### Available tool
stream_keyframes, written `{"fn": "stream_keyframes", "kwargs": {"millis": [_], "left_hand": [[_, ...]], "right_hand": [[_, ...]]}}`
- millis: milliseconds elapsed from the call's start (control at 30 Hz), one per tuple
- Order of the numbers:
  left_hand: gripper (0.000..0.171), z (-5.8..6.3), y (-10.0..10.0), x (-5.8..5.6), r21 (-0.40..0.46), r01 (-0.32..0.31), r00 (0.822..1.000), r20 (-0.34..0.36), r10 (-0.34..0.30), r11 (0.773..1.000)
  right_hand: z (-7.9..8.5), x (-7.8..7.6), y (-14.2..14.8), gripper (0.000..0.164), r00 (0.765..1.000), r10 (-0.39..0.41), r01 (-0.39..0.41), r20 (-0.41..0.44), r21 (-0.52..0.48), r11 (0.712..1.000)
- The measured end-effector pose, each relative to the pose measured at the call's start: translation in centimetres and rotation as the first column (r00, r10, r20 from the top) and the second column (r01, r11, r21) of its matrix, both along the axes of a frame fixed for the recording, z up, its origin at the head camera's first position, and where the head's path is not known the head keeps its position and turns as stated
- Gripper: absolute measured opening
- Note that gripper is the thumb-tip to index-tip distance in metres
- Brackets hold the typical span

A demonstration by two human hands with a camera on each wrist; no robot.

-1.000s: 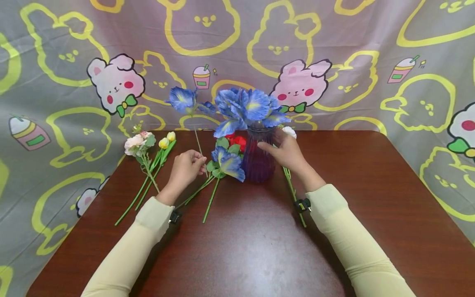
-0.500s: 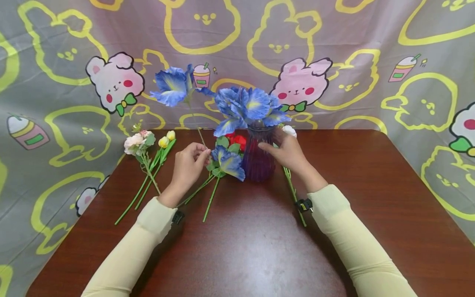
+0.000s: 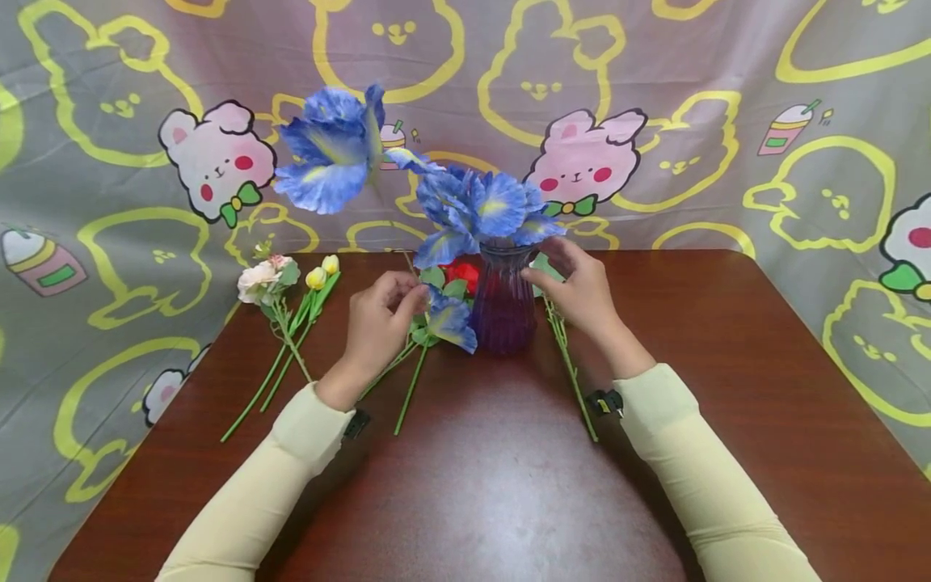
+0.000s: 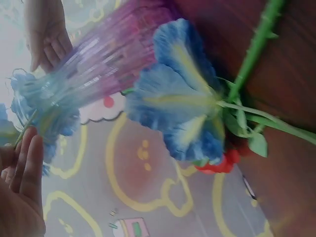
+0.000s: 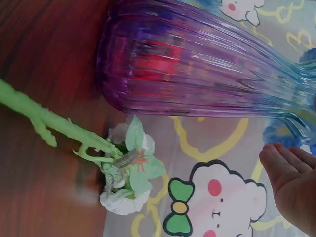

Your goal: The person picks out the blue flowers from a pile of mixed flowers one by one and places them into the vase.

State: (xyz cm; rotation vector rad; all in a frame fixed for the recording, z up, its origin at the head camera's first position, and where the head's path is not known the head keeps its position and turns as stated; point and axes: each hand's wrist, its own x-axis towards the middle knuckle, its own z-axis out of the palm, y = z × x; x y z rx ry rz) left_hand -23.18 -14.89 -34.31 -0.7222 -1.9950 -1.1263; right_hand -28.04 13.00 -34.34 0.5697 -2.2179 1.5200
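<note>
My left hand [image 3: 381, 319] pinches the thin stem [image 4: 24, 129] of a blue artificial iris [image 3: 327, 153], whose bloom stands high to the left of the vase. In the centre, a ribbed purple glass vase [image 3: 502, 311] stands upright with a cluster of blue irises [image 3: 494, 206] at its mouth. My right hand [image 3: 582, 291] is beside the vase's neck, fingers extended; in the right wrist view its fingertips [image 5: 271, 153] are right by the flared rim. Another blue iris [image 3: 451, 321] lies in front of the left hand, close to the vase.
At left lie a pale pink flower [image 3: 263, 280] and yellow tulips [image 3: 320, 275]. A red flower [image 3: 463, 277] lies behind the vase. On the right, a white flower [image 5: 123, 200] rests with its green stem [image 3: 570, 368] toward the table's front. A cartoon-print cloth [image 3: 691, 202] hangs behind.
My left hand has raised the held iris and brought it nearer the camera, its stem hand shifting toward the vase. My right hand has moved slightly right, its fingers loosening from the vase's neck.
</note>
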Motion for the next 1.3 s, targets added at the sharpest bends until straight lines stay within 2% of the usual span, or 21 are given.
{"fn": "stream_keyframes", "kwargs": {"millis": [133, 300, 467, 633, 800, 967, 1100, 1300], "left_hand": [[0.008, 0.4, 0.8, 0.3, -0.051, 0.026, 0.998, -0.063, -0.029, 0.998], [0.008, 0.8, 1.9, 0.5, -0.083, 0.083, 0.988, -0.124, -0.093, 0.993], [0.011, 0.8, 3.0, 0.6, -0.109, 0.152, 0.977, -0.135, -0.166, 0.982], [0.011, 0.8, 4.1, 0.7, -0.152, 0.159, 0.976, -0.123, -0.179, 0.975], [0.011, 0.8, 5.0, 0.9, -0.186, 0.178, 0.976, -0.091, -0.198, 0.966], [0.009, 0.9, 5.7, 1.1, -0.23, 0.195, 0.971, -0.095, -0.221, 0.953], [0.01, 0.8, 6.3, 1.1, -0.262, 0.207, 0.964, -0.111, -0.243, 0.942], [0.011, 0.3, 7.0, 0.8, -0.311, 0.229, 0.951, -0.13, -0.28, 0.922]], "right_hand": [[0.5, 0.3, 0.3, 0.05, 0.998, -0.041, 0.039, -0.048, -0.043, 0.998], [1.2, 0.8, 0.6, 0.055, 0.991, -0.091, 0.084, -0.098, -0.075, 0.994], [1.9, 1.6, 0.6, 0.053, 0.977, -0.105, 0.083, -0.187, -0.124, 0.989], [2.7, 2.5, 0.4, 0.047, 0.947, -0.109, 0.067, -0.301, -0.148, 0.987], [3.4, 3.5, 0.1, 0.044, 0.924, -0.086, 0.022, -0.373, -0.173, 0.985], [4.2, 4.7, -0.3, 0.036, 0.924, -0.024, -0.064, -0.382, -0.215, 0.975], [4.5, 5.3, -0.5, 0.034, 0.919, 0.053, -0.142, -0.391, -0.202, 0.969], [4.6, 5.8, -0.7, 0.032, 0.916, 0.099, -0.183, -0.39, -0.184, 0.966]]}}
